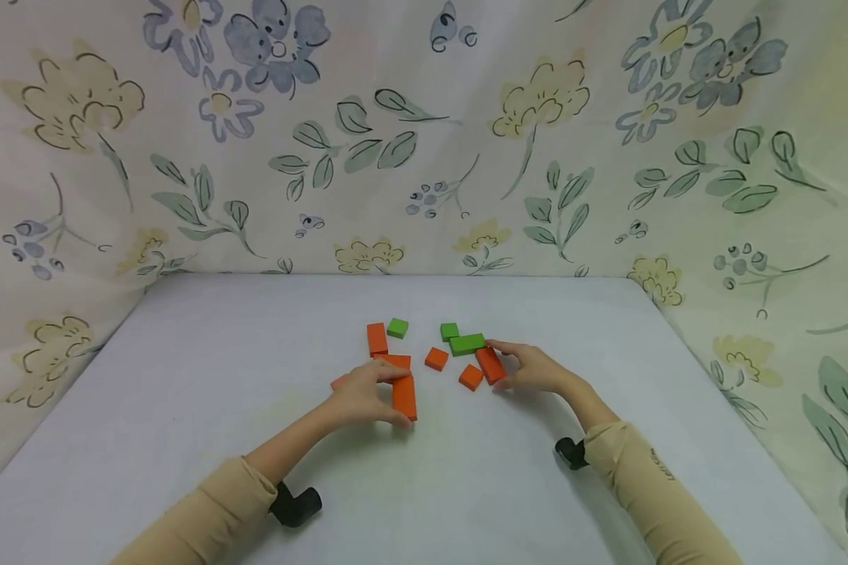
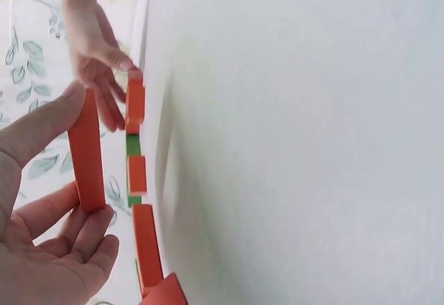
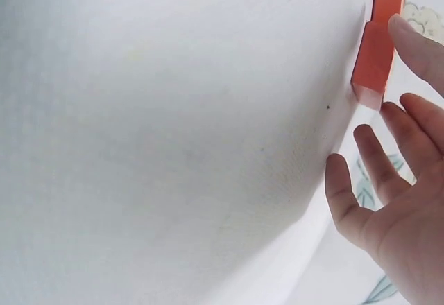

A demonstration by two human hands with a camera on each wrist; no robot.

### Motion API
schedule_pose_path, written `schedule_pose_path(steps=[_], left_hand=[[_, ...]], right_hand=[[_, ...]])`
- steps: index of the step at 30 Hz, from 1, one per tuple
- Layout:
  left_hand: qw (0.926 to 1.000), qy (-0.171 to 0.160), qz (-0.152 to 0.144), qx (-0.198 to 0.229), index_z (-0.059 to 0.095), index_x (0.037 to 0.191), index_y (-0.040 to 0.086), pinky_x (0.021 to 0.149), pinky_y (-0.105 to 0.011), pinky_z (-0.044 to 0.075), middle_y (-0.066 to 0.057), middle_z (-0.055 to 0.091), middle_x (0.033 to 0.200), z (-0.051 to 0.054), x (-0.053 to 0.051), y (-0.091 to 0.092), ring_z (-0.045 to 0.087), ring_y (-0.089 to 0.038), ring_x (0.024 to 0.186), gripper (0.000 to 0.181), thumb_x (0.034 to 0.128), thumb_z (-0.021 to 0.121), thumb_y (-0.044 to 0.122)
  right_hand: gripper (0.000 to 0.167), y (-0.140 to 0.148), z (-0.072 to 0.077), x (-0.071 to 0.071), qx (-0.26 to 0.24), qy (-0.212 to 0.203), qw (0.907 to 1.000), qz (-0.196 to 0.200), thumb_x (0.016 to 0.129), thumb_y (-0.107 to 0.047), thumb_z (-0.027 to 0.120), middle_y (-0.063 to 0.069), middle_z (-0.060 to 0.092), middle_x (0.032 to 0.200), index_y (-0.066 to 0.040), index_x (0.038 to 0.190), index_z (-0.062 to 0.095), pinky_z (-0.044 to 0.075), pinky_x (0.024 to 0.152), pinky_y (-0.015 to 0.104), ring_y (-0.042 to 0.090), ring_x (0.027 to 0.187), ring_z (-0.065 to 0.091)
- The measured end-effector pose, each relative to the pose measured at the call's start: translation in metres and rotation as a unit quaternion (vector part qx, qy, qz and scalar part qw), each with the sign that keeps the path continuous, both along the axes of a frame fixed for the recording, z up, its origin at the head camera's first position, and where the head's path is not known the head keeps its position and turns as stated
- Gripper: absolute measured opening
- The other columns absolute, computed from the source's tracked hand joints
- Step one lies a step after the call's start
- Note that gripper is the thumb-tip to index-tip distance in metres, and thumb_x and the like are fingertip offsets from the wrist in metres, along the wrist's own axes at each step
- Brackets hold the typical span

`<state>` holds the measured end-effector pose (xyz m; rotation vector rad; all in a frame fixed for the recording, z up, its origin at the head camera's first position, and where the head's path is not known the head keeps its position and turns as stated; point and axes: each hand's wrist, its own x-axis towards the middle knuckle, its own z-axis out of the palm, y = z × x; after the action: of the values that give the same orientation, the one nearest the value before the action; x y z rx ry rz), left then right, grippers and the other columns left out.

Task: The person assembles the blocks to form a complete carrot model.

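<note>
My left hand [image 1: 359,395] holds an orange rectangular block [image 1: 404,398] by its ends, between thumb and fingers. In the left wrist view that block [image 2: 87,152] stands between the thumb and fingertips. My right hand [image 1: 533,369] spans a red block [image 1: 491,366], its thumb at the near end and a finger at the far end. The right wrist view shows the thumb against this block [image 3: 374,62], while the other fingers spread out. A green rectangular block [image 1: 467,344] lies just beyond the right fingertips.
Beyond the left hand lie an orange block [image 1: 394,362] and another one [image 1: 377,338], with a green square [image 1: 397,327]. An orange piece [image 1: 339,381] is partly hidden behind that hand. Between the hands lie two orange squares [image 1: 436,359] and a green square [image 1: 449,331]. Floral cloth [image 1: 424,157] hangs behind the white table.
</note>
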<state>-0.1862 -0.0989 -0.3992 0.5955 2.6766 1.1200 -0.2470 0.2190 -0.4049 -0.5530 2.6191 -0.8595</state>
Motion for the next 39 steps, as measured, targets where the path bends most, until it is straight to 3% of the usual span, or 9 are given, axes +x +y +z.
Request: schedule_pose_path(steps=[6, 13, 24, 31, 35, 39], left_hand=[[0.9999, 0.009, 0.008, -0.004, 0.063, 0.128, 0.001, 0.085, -0.039, 0.05, -0.007, 0.061, 0.109, -0.009, 0.004, 0.004, 0.056, -0.026, 0.103, 0.073, 0.0647, 0.091, 0.024], [0.9996, 0.026, -0.008, -0.011, 0.064, 0.125, -0.001, 0.09, -0.042, 0.05, -0.012, 0.064, 0.119, -0.02, 0.006, 0.009, 0.057, -0.027, 0.106, 0.072, 0.0623, 0.093, 0.02], [0.9995, -0.003, 0.021, -0.025, 0.064, 0.127, 0.002, 0.092, -0.044, 0.049, -0.01, 0.062, 0.121, -0.02, 0.009, 0.014, 0.054, -0.027, 0.109, 0.072, 0.0618, 0.093, 0.015], [0.9987, -0.029, 0.028, -0.03, 0.056, 0.135, 0.001, 0.097, -0.044, 0.047, -0.012, 0.057, 0.129, -0.017, 0.005, 0.01, 0.053, -0.029, 0.116, 0.084, 0.0615, 0.093, 0.018], [0.999, -0.026, 0.02, -0.029, 0.058, 0.132, 0.001, 0.099, -0.045, 0.046, -0.013, 0.059, 0.127, -0.016, 0.005, 0.007, 0.053, -0.03, 0.117, 0.077, 0.0646, 0.092, 0.016], [0.9991, -0.024, 0.02, -0.03, 0.061, 0.129, 0.002, 0.099, -0.045, 0.045, -0.012, 0.06, 0.126, -0.016, 0.005, 0.006, 0.053, -0.03, 0.117, 0.071, 0.0657, 0.091, 0.015]], right_hand=[[0.076, -0.002, 0.0, 0.0, -0.001, 0.006, 1.0, 0.002, 0.082, -0.014, 0.076, 0.027, 0.047, 0.14, -0.005, 0.148, 0.04, 0.036, 0.102, 0.063, 0.045, 0.128, 0.041], [0.072, -0.003, -0.001, 0.002, 0.002, 0.033, 0.9993, -0.018, 0.08, -0.012, 0.078, 0.025, 0.049, 0.139, 0.001, 0.143, 0.046, 0.037, 0.102, 0.06, 0.044, 0.126, 0.044], [0.071, -0.005, -0.001, 0.003, 0.016, 0.041, 0.9985, -0.034, 0.079, -0.015, 0.079, 0.028, 0.048, 0.137, 0.01, 0.137, 0.046, 0.037, 0.105, 0.055, 0.044, 0.126, 0.045], [0.067, 0.001, 0.003, 0.007, 0.023, 0.044, 0.9971, -0.057, 0.072, -0.021, 0.086, 0.021, 0.06, 0.125, 0.006, 0.127, 0.058, 0.044, 0.096, 0.053, 0.038, 0.115, 0.053], [0.065, 0.007, 0.004, 0.012, 0.008, 0.057, 0.9956, -0.073, 0.071, -0.022, 0.086, 0.017, 0.062, 0.122, 0.003, 0.125, 0.061, 0.048, 0.091, 0.05, 0.035, 0.112, 0.054], [0.063, 0.006, 0.006, 0.015, -0.013, 0.073, 0.9954, -0.061, 0.071, -0.022, 0.086, 0.017, 0.063, 0.121, 0.004, 0.124, 0.061, 0.049, 0.089, 0.05, 0.035, 0.11, 0.056]])
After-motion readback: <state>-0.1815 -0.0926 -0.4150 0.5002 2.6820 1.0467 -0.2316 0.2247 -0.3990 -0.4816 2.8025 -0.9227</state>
